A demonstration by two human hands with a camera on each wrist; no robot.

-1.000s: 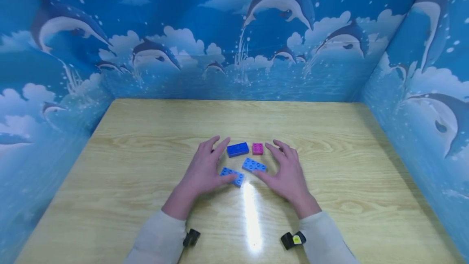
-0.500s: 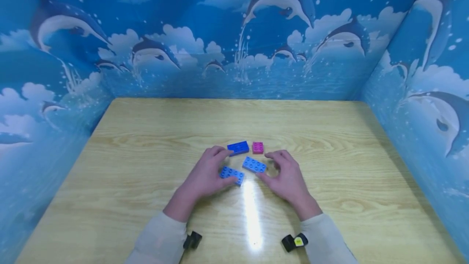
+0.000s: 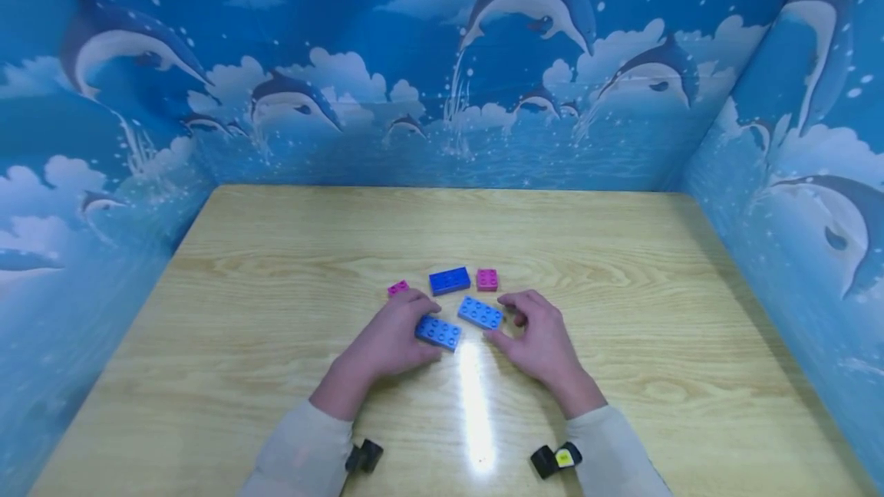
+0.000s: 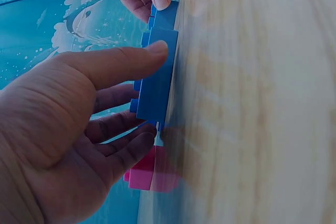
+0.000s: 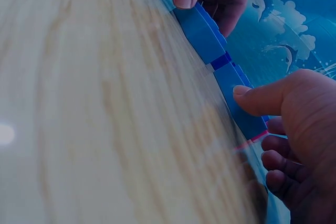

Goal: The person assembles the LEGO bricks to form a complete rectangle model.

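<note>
In the head view, my left hand [image 3: 394,332] is around a light blue toy building brick [image 3: 438,333], thumb on the near side and fingers on the far side. My right hand [image 3: 542,334] is at the right end of a second light blue brick [image 3: 480,313], fingers loosely bent. Each thumb overlaps its brick in the wrist views; firm contact cannot be told. Behind them lie a dark blue brick [image 3: 450,281] and a small pink brick [image 3: 486,280]. Another pink brick [image 3: 398,288] is partly hidden beyond my left fingers.
All the bricks lie on a light wooden table [image 3: 276,251]. A blue dolphin-print curtain [image 3: 387,90] borders the table at the back and sides. A black strap piece [image 3: 556,459] is by the right sleeve, and a similar one [image 3: 364,456] by the left.
My left fingers have drawn back toward me and its thumb has slid off the brick's top to its near side, uncovering the left pink brick. My right fingers have bent inward. The bricks stay put.
</note>
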